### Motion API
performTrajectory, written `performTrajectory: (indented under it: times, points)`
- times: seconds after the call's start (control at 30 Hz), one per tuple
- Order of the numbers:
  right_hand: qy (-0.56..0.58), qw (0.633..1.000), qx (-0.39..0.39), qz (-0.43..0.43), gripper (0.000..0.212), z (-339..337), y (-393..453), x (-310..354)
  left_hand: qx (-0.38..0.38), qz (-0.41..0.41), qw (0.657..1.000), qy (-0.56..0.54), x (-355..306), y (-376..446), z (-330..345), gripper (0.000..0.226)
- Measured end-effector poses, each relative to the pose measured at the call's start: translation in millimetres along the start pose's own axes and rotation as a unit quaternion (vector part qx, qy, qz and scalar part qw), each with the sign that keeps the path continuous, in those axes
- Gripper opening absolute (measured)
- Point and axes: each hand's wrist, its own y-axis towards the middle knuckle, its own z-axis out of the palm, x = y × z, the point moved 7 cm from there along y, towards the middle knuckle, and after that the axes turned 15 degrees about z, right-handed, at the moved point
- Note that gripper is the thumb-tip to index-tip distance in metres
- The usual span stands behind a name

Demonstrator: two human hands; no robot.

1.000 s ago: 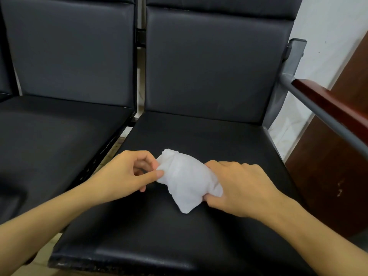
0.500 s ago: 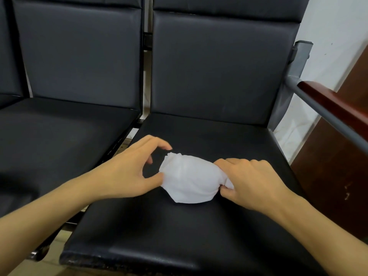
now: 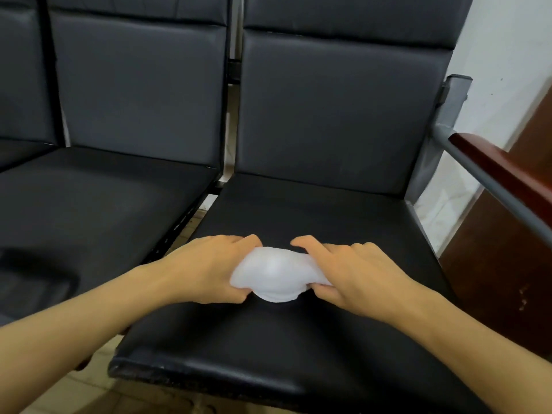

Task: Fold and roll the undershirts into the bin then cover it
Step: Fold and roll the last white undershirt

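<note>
A white undershirt [image 3: 273,273], rolled into a tight bundle, lies on the black seat cushion [image 3: 298,348] in front of me. My left hand [image 3: 209,267] grips its left end, fingers curled over the top and thumb underneath. My right hand [image 3: 355,273] grips its right end, with the index finger stretched out over the roll. Both hands hold the bundle between them. No bin or cover is in view.
A second black seat [image 3: 89,216] adjoins on the left, with a gap [image 3: 194,216] between the cushions. A grey metal armrest with a dark red wooden top [image 3: 501,171] runs along the right, and a brown wooden panel [image 3: 507,279] stands beyond it.
My left hand, which was open beside the roll half a second ago, has closed over its left end. The bundle has turned level and is squeezed between both hands.
</note>
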Motion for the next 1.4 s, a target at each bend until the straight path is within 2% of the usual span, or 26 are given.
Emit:
performTrajectory:
  times: [0.13, 0.23, 0.4, 0.53, 0.67, 0.8, 0.9, 1.1, 1.23, 1.3, 1.4]
  points:
    - [-0.025, 0.992, -0.030, -0.121, 0.078, -15.2, 3.5, 63.1, -0.021, -0.022, 0.999, 0.011, 22.4, -57.7, -15.0, 0.052]
    - [-0.037, 0.976, -0.054, -0.210, 0.079, -35.0, 10.5, 112.9, -0.069, -0.053, 0.996, 0.012, 36.8, -122.4, -32.4, 0.053]
    - [-0.031, 0.920, -0.148, -0.361, 0.086, -65.3, 16.1, 213.5, -0.143, -0.118, 0.980, 0.070, 45.1, -249.0, -56.3, 0.045]
    - [0.015, 0.882, -0.165, -0.441, 0.099, -71.0, -0.1, 306.9, -0.143, -0.179, 0.958, 0.172, 40.1, -350.7, -53.3, 0.037]
    - [0.028, 0.855, -0.141, -0.499, 0.097, -49.9, -30.8, 385.5, -0.103, -0.219, 0.946, 0.217, 24.5, -435.9, -28.8, 0.037]
    - [0.023, 0.836, -0.109, -0.537, 0.093, -13.5, -59.1, 442.8, -0.053, -0.274, 0.939, 0.199, 11.7, -494.9, 12.0, 0.040]
    - [0.019, 0.833, -0.086, -0.546, 0.096, 14.4, -76.7, 472.0, -0.042, -0.285, 0.942, 0.172, -2.9, -522.3, 37.0, 0.041]
    - [0.033, 0.805, -0.065, -0.589, 0.092, 52.5, -105.3, 504.8, 0.017, -0.296, 0.944, 0.143, 3.4, -553.2, 99.7, 0.041]
    - [-0.006, 0.808, -0.004, -0.589, 0.094, 89.6, -114.7, 516.4, 0.033, -0.265, 0.953, 0.145, 19.9, -551.6, 131.9, 0.029]
    - [-0.049, 0.793, 0.044, -0.606, 0.093, 110.1, -126.1, 524.0, 0.056, -0.244, 0.956, 0.154, 29.7, -545.2, 147.8, 0.036]
    - [-0.048, 0.787, 0.078, -0.610, 0.075, 136.5, -128.9, 530.4, 0.090, -0.218, 0.959, 0.159, 46.2, -527.9, 174.9, 0.049]
